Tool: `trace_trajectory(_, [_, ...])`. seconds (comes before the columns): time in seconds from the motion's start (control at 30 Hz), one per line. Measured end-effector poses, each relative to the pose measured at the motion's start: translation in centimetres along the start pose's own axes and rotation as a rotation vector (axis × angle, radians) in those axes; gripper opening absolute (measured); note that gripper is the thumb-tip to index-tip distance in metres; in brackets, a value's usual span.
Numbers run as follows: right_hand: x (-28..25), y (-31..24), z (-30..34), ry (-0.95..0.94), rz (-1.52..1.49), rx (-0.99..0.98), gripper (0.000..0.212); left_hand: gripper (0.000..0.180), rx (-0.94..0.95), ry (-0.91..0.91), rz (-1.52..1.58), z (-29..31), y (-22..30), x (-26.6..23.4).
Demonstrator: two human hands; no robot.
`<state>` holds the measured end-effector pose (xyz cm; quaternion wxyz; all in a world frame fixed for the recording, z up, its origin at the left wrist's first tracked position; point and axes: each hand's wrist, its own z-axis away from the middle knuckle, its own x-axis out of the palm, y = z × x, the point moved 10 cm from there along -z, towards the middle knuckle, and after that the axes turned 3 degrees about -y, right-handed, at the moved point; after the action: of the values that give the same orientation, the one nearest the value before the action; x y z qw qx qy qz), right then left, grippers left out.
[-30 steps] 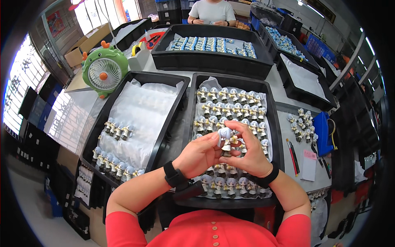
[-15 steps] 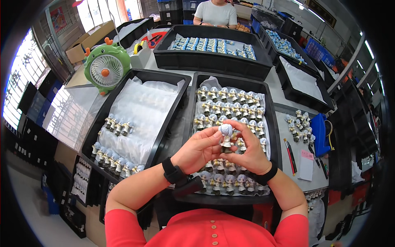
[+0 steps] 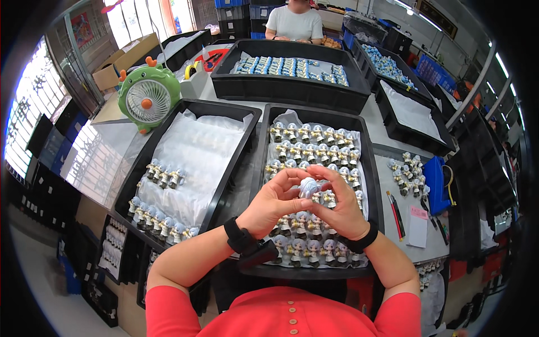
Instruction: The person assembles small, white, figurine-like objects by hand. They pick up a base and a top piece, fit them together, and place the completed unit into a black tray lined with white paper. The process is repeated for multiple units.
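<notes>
Between my two hands is a small figurine [image 3: 309, 188] with pale blue-white hair, held above the right-hand black tray [image 3: 371, 168]. The fingers of my left hand [image 3: 270, 205] close on its left side, and my right hand [image 3: 341, 205] grips it from the right. Its head faces up toward me; the lower body is mostly hidden by fingers. Rows of like figurines [image 3: 317, 133] stand on white sheeting in the tray beneath. To the left, another black tray [image 3: 247, 121] lined with white sheet holds two short groups of figurines [image 3: 154, 218].
A green fan [image 3: 147, 95] stands at the back left. Behind the trays is a large black bin [image 3: 286, 92] of blue-and-white pieces. On the right lie loose figurines [image 3: 409, 174], pens [image 3: 395, 213], a paper slip [image 3: 417, 230] and a blue holder [image 3: 437, 182]. A person [image 3: 295, 25] sits across.
The figurine has tipped from upright so its head now points toward me, and my fingers have shifted around it. The view has moved slightly.
</notes>
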<state>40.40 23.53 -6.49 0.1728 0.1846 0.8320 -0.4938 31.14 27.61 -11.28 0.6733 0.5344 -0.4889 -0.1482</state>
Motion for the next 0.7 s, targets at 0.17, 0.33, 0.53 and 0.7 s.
trace_trajectory(0.17, [-0.7,-0.2,0.0,0.066,-0.019,-0.012,0.050,0.047,0.010,0.009,-0.009,0.0,0.4,0.1])
trace_trajectory(0.33, [-1.2,-0.2,0.0,0.116,0.004,-0.024,0.040,0.046,-0.004,0.003,-0.014,0.1,0.3,0.2])
trace_trajectory(0.53, [-1.1,-0.7,0.1,0.093,-0.001,-0.061,0.042,0.045,-0.022,0.011,-0.008,0.0,-0.1,-0.2])
trace_trajectory(0.7, [-0.7,-1.3,0.0,0.049,0.048,-0.061,0.052,0.044,-0.042,0.037,0.034,0.0,-0.3,-0.4])
